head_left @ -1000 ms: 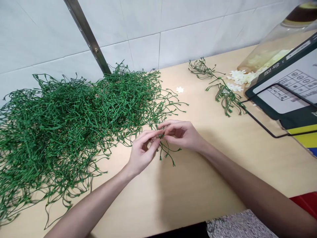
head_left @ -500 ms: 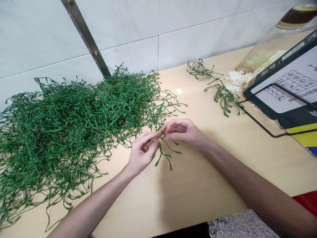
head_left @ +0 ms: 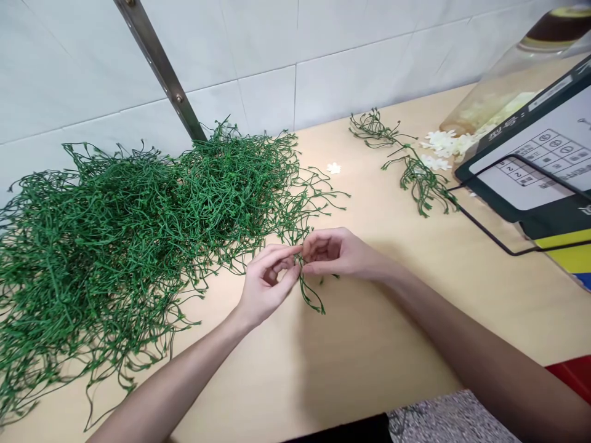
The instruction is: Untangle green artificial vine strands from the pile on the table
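The left hand (head_left: 265,284) and the right hand (head_left: 339,252) are meeting fingertip to fingertip over the near middle of the wooden table (head_left: 369,357), both pinching one small green sprig (head_left: 310,292) whose branches are dangling below the fingers. To the left, a big heap of green stems (head_left: 115,240) is sprawling against the tiled wall (head_left: 323,61). Far right, two loose sprigs (head_left: 410,166) are lying beside white flowers (head_left: 443,144) and a dark tablet (head_left: 540,160).
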Demonstrator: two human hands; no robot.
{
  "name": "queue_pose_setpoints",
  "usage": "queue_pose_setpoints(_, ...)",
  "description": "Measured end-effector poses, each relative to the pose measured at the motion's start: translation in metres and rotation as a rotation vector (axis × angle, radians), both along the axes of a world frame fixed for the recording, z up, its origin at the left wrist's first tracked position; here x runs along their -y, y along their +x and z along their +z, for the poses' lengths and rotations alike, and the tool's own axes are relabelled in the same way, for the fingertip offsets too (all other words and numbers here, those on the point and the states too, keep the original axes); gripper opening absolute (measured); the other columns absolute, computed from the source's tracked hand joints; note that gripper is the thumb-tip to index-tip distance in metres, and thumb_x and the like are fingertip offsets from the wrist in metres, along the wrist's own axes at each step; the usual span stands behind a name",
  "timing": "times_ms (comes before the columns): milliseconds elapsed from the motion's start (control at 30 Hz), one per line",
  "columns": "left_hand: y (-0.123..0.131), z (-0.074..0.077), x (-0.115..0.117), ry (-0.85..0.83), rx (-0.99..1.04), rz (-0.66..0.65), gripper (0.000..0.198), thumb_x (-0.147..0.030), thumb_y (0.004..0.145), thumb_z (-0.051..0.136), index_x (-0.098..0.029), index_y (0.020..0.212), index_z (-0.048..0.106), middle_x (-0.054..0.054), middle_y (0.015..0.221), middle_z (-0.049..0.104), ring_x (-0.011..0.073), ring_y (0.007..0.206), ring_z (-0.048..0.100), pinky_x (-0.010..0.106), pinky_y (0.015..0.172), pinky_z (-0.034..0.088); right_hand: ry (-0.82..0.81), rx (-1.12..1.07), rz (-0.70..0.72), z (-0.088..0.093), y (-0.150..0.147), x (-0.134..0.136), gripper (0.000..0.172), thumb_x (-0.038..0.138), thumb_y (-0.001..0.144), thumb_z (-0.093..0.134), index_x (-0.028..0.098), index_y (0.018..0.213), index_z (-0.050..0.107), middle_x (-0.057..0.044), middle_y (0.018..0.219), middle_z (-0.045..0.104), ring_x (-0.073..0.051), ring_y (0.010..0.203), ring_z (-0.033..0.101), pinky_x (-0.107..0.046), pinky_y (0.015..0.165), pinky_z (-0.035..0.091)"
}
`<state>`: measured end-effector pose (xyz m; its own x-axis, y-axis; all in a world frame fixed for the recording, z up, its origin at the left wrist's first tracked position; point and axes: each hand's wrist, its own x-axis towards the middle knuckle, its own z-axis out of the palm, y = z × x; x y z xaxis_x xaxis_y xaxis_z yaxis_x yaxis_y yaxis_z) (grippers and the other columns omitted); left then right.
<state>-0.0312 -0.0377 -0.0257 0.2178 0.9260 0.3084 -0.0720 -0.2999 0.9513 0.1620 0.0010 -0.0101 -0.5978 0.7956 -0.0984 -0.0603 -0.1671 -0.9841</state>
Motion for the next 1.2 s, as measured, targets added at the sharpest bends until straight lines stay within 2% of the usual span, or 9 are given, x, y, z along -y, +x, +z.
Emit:
queue_pose_setpoints(167,-0.001,0.004,0.0,-0.033,-0.039,0.016,0.028,-0.013,0.081,0.065,-0.02,0.107,0.076,0.007,0.091,0.065,0.0088,0.067,0.056,0.02,0.059,0.048,0.08,0.056,-0.086,0.0,0.002,-0.003,0.021,0.027,0.071,0.08,0.015,0.083,0.068,-0.001,0.076,0.068,-0.011,0.069,0.063,-0.026,0.067,0.053)
queue_pose_setpoints(367,-0.001,0.009,0.001,-0.09,-0.1,0.061,0.026,-0.013,0.078,0.062,-0.018,0.099,0.077,0.006,0.085,0.068,0.0099,0.064,0.053,0.02,0.056,0.045,0.186,0.018,-0.405,-0.001,-0.002,-0.006,0.031,0.039,0.064,0.085,0.016,0.075,0.068,-0.002,0.075,0.069,-0.013,0.069,0.065,-0.028,0.069,0.056)
queue_pose_setpoints(500,0.0,0.011,0.002,-0.157,-0.111,0.075,0.024,-0.016,0.079,0.063,-0.017,0.098,0.077,0.008,0.089,0.071,0.0121,0.069,0.058,0.021,0.057,0.046,0.239,0.021,-0.571,0.006,0.002,-0.005,0.043,0.056,0.073,0.074,0.016,0.063,0.063,-0.001,0.056,0.063,-0.009,0.045,0.056,-0.024,0.046,0.049)
queue_pose_setpoints(600,0.001,0.012,0.002,-0.187,-0.099,0.079,0.019,-0.02,0.08,0.066,-0.016,0.094,0.077,0.008,0.086,0.07,0.0118,0.067,0.06,0.021,0.055,0.046,0.2,0.103,-0.449,0.005,0.007,-0.003,0.057,0.067,0.082,0.059,0.015,0.059,0.06,0.0,0.043,0.056,-0.008,0.03,0.044,-0.023,0.031,0.035)
queue_pose_setpoints(667,0.001,0.011,0.002,-0.193,-0.096,0.098,0.016,-0.021,0.08,0.068,-0.016,0.092,0.076,0.006,0.084,0.069,0.0091,0.06,0.057,0.019,0.05,0.043,0.212,0.15,-0.376,0.001,0.007,-0.003,0.06,0.069,0.084,0.053,0.014,0.061,0.062,-0.002,0.045,0.058,-0.009,0.031,0.048,-0.023,0.031,0.036)
queue_pose_setpoints(800,0.002,0.009,0.001,-0.2,-0.079,0.126,0.014,-0.023,0.077,0.073,-0.016,0.089,0.076,0.006,0.086,0.069,0.0074,0.058,0.055,0.017,0.048,0.044,0.385,0.186,-0.432,-0.01,0.004,-0.007,0.052,0.062,0.088,0.053,0.015,0.077,0.07,-0.008,0.073,0.072,-0.017,0.067,0.07,-0.026,0.056,0.057)
queue_pose_setpoints(900,0.003,0.007,0.001,-0.218,-0.052,0.128,0.015,-0.025,0.076,0.075,-0.016,0.089,0.075,0.007,0.089,0.069,0.0092,0.063,0.06,0.018,0.051,0.048,0.52,0.203,-0.53,-0.012,0.003,-0.01,0.04,0.052,0.089,0.058,0.016,0.082,0.073,-0.009,0.088,0.075,-0.02,0.084,0.071,-0.033,0.08,0.059)
queue_pose_setpoints(1033,0.004,0.005,0.001,-0.22,-0.04,0.114,0.016,-0.023,0.075,0.075,-0.015,0.089,0.075,0.007,0.088,0.069,0.0092,0.063,0.062,0.018,0.053,0.05,0.549,0.162,-0.593,-0.007,0.003,-0.007,0.029,0.044,0.085,0.066,0.018,0.073,0.073,-0.009,0.084,0.074,-0.019,0.078,0.069,-0.033,0.072,0.059)
queue_pose_setpoints(1200,0.002,0.003,0.003,-0.213,-0.056,0.014,0.02,-0.023,0.081,0.07,-0.014,0.098,0.072,0.002,0.069,0.066,0.0077,0.053,0.057,0.018,0.049,0.047,0.306,0.103,-0.267,-0.004,0.001,-0.001,0.02,0.038,0.074,0.078,0.018,0.076,0.077,-0.009,0.098,0.075,-0.02,0.086,0.071,-0.035,0.08,0.061)
